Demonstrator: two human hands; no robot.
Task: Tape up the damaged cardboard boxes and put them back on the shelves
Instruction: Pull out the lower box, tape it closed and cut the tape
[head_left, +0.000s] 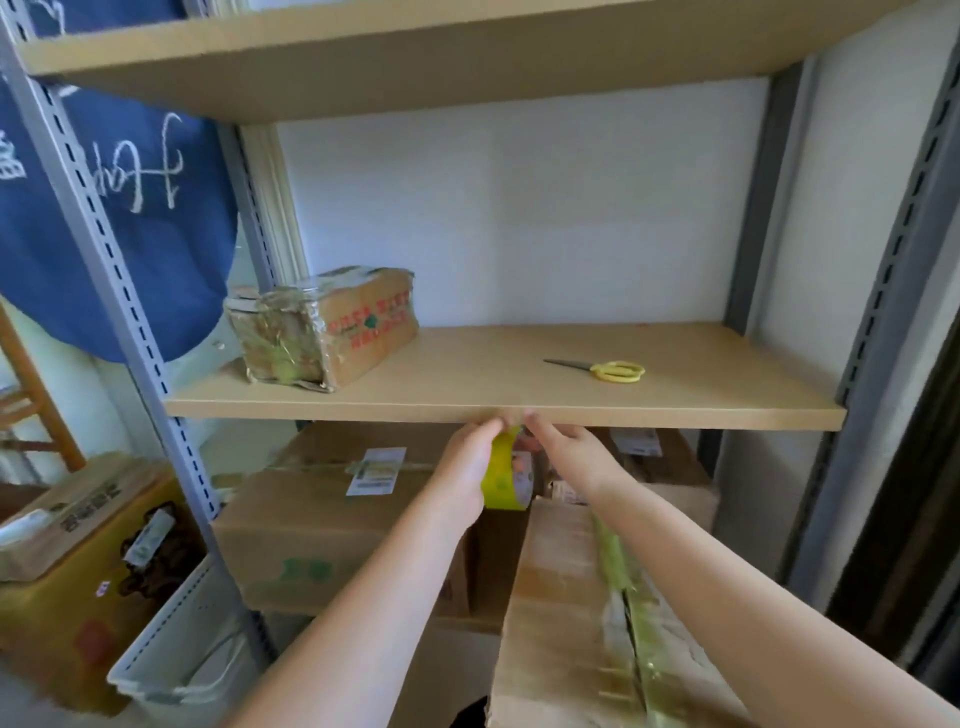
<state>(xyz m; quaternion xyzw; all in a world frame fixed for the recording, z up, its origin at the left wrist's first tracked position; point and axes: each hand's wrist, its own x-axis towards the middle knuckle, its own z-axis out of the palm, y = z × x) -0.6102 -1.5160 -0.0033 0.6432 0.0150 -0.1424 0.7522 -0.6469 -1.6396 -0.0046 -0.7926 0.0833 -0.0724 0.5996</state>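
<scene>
My left hand (467, 462) grips a yellow-green roll of tape (506, 480) just below the front edge of the middle shelf (519, 410). My right hand (569, 449) reaches to the top of the roll, its fingertips pinching at the tape's end by the shelf edge. A long cardboard box (571, 623) with a split seam and yellowish tape along it lies under my right forearm. A small box wrapped in clear tape, with red print (324, 327), sits on the left of the middle shelf. Yellow-handled scissors (605, 370) lie on the shelf to the right.
Larger cardboard boxes (311, 530) with labels fill the shelf below. Grey slotted metal uprights (130, 322) frame the rack. A blue cloth (130, 208) hangs at left. A yellow box (78, 597) and a white bin (182, 665) stand on the floor at left.
</scene>
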